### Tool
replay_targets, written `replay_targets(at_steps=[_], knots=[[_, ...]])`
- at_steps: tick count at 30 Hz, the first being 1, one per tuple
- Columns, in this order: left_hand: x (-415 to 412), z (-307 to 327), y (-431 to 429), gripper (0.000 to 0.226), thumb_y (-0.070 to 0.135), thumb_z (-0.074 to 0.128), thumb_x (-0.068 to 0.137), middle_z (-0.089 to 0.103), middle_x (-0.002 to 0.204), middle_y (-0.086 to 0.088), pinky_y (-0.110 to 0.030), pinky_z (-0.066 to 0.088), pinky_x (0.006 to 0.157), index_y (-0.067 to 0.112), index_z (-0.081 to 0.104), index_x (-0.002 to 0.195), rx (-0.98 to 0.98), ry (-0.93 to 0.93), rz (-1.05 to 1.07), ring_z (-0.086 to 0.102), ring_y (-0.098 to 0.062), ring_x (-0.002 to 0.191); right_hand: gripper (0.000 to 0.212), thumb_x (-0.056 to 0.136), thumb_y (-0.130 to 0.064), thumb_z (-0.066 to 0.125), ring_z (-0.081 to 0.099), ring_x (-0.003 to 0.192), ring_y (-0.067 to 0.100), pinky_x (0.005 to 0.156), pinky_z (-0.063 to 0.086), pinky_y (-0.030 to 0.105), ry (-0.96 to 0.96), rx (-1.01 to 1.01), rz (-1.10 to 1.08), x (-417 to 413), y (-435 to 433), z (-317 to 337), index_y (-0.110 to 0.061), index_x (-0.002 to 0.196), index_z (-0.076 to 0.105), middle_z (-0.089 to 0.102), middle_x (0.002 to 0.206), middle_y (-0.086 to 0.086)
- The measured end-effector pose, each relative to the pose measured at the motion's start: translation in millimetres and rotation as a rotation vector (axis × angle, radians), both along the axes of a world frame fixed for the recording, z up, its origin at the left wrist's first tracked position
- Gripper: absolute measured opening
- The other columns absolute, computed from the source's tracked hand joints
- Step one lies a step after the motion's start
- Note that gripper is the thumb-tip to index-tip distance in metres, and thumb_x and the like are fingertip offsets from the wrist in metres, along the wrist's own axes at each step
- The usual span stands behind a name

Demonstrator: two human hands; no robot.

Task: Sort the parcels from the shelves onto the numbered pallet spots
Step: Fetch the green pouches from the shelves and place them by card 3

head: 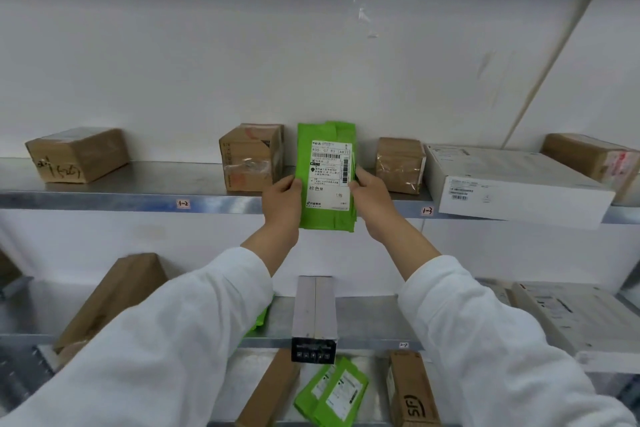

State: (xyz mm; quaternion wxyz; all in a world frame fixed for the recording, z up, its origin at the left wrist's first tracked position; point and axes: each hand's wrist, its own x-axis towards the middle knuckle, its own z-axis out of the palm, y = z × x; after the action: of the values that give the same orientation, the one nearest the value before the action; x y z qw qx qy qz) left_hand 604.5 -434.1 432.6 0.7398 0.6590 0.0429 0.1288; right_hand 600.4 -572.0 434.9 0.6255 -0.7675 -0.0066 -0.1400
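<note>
I see left hand (282,199) and right hand (370,198) pinching the green mailer (325,177) edges; judging it light, floppy, best gripped there.

Bright, even, diffuse light falls from above, with a blown-out strip of glare along the top edge. The white wall (173,62) looks washed pale. The metal shelf (104,199) has a dull sheen and a soft shadow at the foot of a brown box (78,154). Wide-angle distortion bows the shelf line and tilts the right side. The label on the green parcel (325,177) is fairly sharp at centre, while the near sleeves (156,357) are soft.
</note>
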Motion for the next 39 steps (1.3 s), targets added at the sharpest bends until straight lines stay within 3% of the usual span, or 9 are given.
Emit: replay_targets(at_steps=[4,9,14,18,23,26,31,35,39], knots=[[-19,-32,6,0.020,0.021,0.059,0.095,0.067,0.086,0.013,-0.018,0.048,0.069,0.017,0.072,0.110,-0.100,-0.032,0.060,0.062,-0.007,0.083,0.043,0.100,-0.001,0.039,0.057,0.087,-0.008,0.066,0.043,0.001,-0.091,0.008,-0.021,-27,2,-9,-0.022,0.129,0.061,0.064,0.105,-0.011],[-48,-59,14,0.018,0.021,0.066,0.091,0.074,0.093,0.007,-0.019,0.055,0.074,0.015,0.074,0.106,-0.175,-0.056,0.119,0.070,-0.009,0.086,0.040,0.100,-0.005,0.039,0.059,0.096,0.002,0.074,0.043,0.005,-0.124,-0.069,-0.036,-52,11,-47,-0.023,0.128,0.062,0.067,0.114,-0.005],[-76,-90,29,0.017,0.018,0.065,0.091,0.074,0.095,0.005,-0.015,0.054,0.071,0.015,0.072,0.106,-0.150,-0.057,0.216,0.069,-0.006,0.083,0.049,0.102,-0.013,0.044,0.053,0.118,-0.004,0.100,0.042,0.013,-0.051,-0.078,0.108,-74,24,-86,-0.033,0.146,0.041,0.055,0.135,-0.018],[-99,-119,50,0.019,0.016,0.063,0.092,0.074,0.101,-0.001,-0.023,0.056,0.079,0.012,0.069,0.110,-0.140,-0.042,0.269,0.070,-0.013,0.092,0.064,0.099,-0.013,0.052,0.058,0.117,0.002,0.100,0.048,0.024,0.059,-0.113,0.247,-89,42,-119,-0.040,0.150,0.028,0.055,0.137,-0.019],[-120,-139,86,0.027,0.020,0.066,0.091,0.073,0.107,-0.003,-0.024,0.055,0.080,0.012,0.068,0.117,-0.136,-0.013,0.331,0.070,-0.011,0.095,0.064,0.094,-0.005,0.057,0.060,0.095,-0.018,0.084,0.051,0.010,0.089,-0.007,0.282,-105,76,-134,-0.037,0.146,0.039,0.056,0.133,-0.023],[-137,-143,114,0.018,0.022,0.065,0.091,0.073,0.097,0.002,-0.018,0.053,0.069,0.018,0.069,0.109,-0.143,-0.014,0.419,0.068,-0.001,0.081,0.061,0.092,-0.007,0.061,0.057,0.103,-0.019,0.087,0.048,0.010,0.075,-0.009,0.355,-113,105,-136,-0.040,0.141,0.045,0.058,0.126,-0.028],[-175,-157,173,0.015,0.027,0.066,0.091,0.072,0.095,0.001,-0.022,0.054,0.067,0.021,0.069,0.104,-0.200,0.038,0.573,0.067,-0.009,0.082,0.056,0.092,-0.013,0.064,0.056,0.119,-0.002,0.104,0.047,0.031,0.098,-0.060,0.482,-125,170,-141,-0.038,0.139,0.048,0.058,0.132,-0.021],[-212,-159,231,0.016,0.023,0.067,0.089,0.071,0.091,0.003,-0.018,0.055,0.062,0.018,0.070,0.104,-0.255,0.037,0.684,0.067,-0.008,0.079,0.055,0.095,-0.013,0.059,0.054,0.106,-0.019,0.095,0.046,0.013,0.102,-0.130,0.607,-149,236,-143,-0.035,0.142,0.044,0.055,0.114,-0.042],[-260,-167,294,0.016,0.026,0.068,0.089,0.071,0.093,0.005,-0.030,0.058,0.074,0.019,0.070,0.103,-0.287,0.062,0.813,0.068,-0.012,0.083,0.055,0.095,-0.009,0.058,0.053,0.105,-0.021,0.088,0.044,0.006,0.107,-0.164,0.747,-177,309,-149,-0.029,0.144,0.044,0.057,0.124,-0.027]])
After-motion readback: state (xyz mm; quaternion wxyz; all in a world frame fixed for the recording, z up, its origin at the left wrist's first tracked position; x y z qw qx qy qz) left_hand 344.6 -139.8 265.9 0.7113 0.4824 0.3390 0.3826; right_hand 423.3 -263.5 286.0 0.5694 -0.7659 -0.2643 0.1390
